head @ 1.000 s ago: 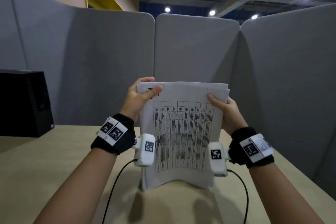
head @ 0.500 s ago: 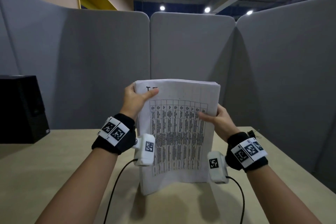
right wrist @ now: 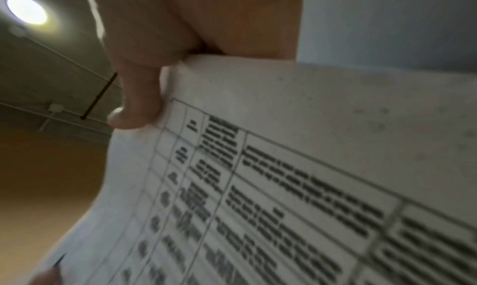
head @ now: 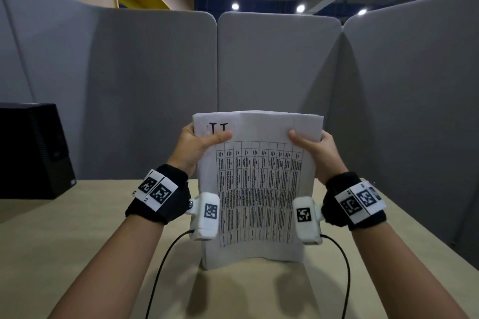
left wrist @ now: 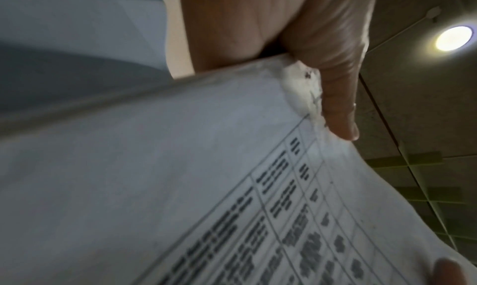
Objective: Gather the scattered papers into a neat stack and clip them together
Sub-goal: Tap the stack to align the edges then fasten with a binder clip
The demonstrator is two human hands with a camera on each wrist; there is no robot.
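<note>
Left hand [head: 197,147] and right hand [head: 315,149] pinch the upright paper stack [head: 256,189] at centre frame, fingers curled round its top corners; its bowed bottom edge on the surface [head: 77,228] risks buckling and fanning.

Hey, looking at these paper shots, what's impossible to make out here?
- Table text on the paper stack: too small in the head view, blurred in both wrist views.
- Fingers of the left hand and right hand: hidden behind the stack.
- Any clip: none visible.
- Sheet count: edges too fine.
</note>
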